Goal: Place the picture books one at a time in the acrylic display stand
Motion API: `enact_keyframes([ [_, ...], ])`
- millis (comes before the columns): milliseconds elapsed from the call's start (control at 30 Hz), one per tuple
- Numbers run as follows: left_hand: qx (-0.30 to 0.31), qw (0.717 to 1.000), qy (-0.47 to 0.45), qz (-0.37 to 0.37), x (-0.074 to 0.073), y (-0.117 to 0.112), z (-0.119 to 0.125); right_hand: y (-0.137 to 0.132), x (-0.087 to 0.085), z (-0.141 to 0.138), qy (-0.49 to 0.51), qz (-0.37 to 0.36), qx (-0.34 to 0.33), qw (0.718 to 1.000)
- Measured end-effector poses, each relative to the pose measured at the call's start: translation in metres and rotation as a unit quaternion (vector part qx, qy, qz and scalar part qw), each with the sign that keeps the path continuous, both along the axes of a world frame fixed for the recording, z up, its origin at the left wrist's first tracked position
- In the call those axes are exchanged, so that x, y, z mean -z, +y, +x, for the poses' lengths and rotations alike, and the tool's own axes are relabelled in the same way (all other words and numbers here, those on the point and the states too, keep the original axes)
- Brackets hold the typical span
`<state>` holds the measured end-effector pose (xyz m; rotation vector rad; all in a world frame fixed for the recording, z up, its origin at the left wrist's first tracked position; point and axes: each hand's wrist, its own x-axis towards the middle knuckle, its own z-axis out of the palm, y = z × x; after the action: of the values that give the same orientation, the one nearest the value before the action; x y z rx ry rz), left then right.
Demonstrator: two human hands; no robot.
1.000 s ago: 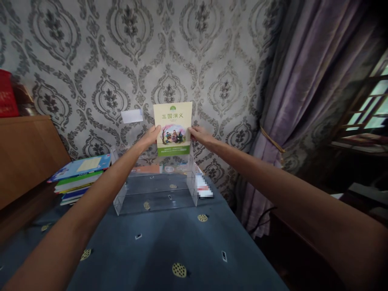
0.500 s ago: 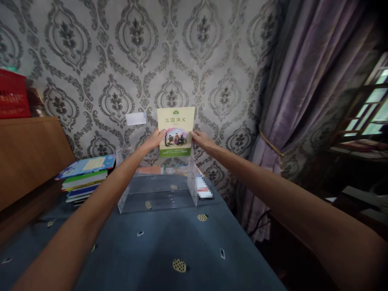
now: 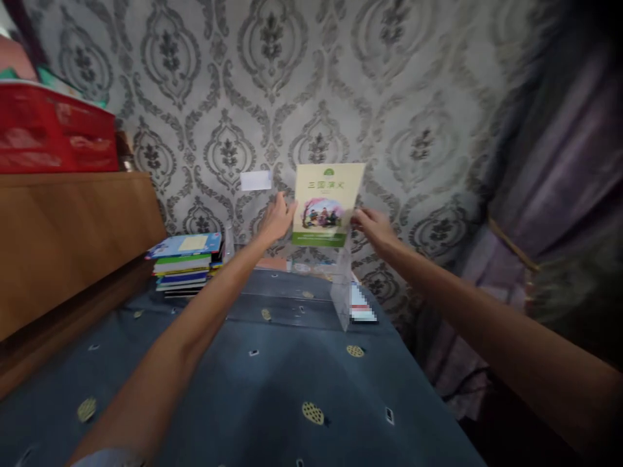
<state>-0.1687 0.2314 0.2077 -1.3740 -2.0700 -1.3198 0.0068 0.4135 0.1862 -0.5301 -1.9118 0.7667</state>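
1. Grey damask wallpaper (image 3: 272,39) behind, blue printed tablecloth (image 3: 219,402) below.
2. Your right hand (image 3: 378,230) appears to pinch the upright cream-and-green paper book (image 3: 324,178) at the clear plastic rack (image 3: 341,292); left hand (image 3: 278,219) spread beside it, contact unclear.
3. Looks like positioning; next move calls for steady right grip.

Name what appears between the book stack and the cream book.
In the head view, left to right: a clear upright panel, then the left hand, beside the cream book.

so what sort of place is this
Probably a room in a home: there's patterned wallpaper, a tied-back curtain and a printed blue cloth with a stack of books on it.
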Motion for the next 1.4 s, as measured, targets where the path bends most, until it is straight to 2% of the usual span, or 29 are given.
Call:
enact_keyframes([
  [67,-0.048,0.997,0.050,0.037,0.014,-0.023,-0.011,-0.017,0.010,0.018,0.006,0.002,0.026,1.000],
  [133,-0.120,0.989,0.084,0.038,0.030,-0.055,-0.029,-0.039,0.027,0.043,0.005,0.037,0.033,0.999],
  [233,-0.254,0.962,0.095,-0.023,0.052,-0.110,-0.069,-0.075,0.063,0.086,-0.042,0.034,0.015,0.998],
  [333,-0.377,0.919,0.047,-0.108,0.068,-0.161,-0.113,-0.106,0.108,0.118,-0.100,-0.001,-0.013,0.995],
  [367,-0.399,0.904,0.032,-0.150,0.072,-0.173,-0.125,-0.115,0.123,0.123,-0.110,-0.007,-0.026,0.994],
  [400,-0.401,0.894,0.023,-0.199,0.076,-0.183,-0.134,-0.123,0.137,0.127,-0.122,-0.020,-0.037,0.992],
  [467,-0.372,0.894,0.018,-0.248,0.085,-0.191,-0.147,-0.139,0.162,0.126,-0.144,-0.057,-0.059,0.986],
  [533,-0.335,0.899,0.026,-0.282,0.093,-0.187,-0.150,-0.156,0.180,0.118,-0.151,-0.073,-0.083,0.982],
  [600,-0.321,0.891,0.041,-0.319,0.100,-0.176,-0.147,-0.177,0.192,0.105,-0.159,-0.075,-0.113,0.978],
  [667,-0.335,0.875,0.054,-0.344,0.104,-0.164,-0.141,-0.197,0.202,0.091,-0.173,-0.081,-0.147,0.970],
  [767,-0.367,0.864,0.060,-0.340,0.104,-0.153,-0.132,-0.223,0.216,0.075,-0.180,-0.076,-0.187,0.963],
  [933,-0.368,0.865,0.063,-0.335,0.094,-0.160,-0.122,-0.237,0.228,0.070,-0.209,-0.066,-0.250,0.943],
  [1033,-0.361,0.869,0.058,-0.333,0.087,-0.176,-0.114,-0.236,0.225,0.071,-0.197,-0.086,-0.240,0.947],
  [1133,-0.354,0.876,0.065,-0.321,0.086,-0.201,-0.103,-0.235,0.221,0.071,-0.180,-0.105,-0.237,0.949],
  [1233,-0.337,0.884,0.092,-0.310,0.096,-0.230,-0.090,-0.234,0.220,0.070,-0.184,-0.118,-0.240,0.946],
  [1400,-0.320,0.880,0.154,-0.316,0.118,-0.268,-0.071,-0.230,0.224,0.068,-0.183,-0.121,-0.261,0.940],
])
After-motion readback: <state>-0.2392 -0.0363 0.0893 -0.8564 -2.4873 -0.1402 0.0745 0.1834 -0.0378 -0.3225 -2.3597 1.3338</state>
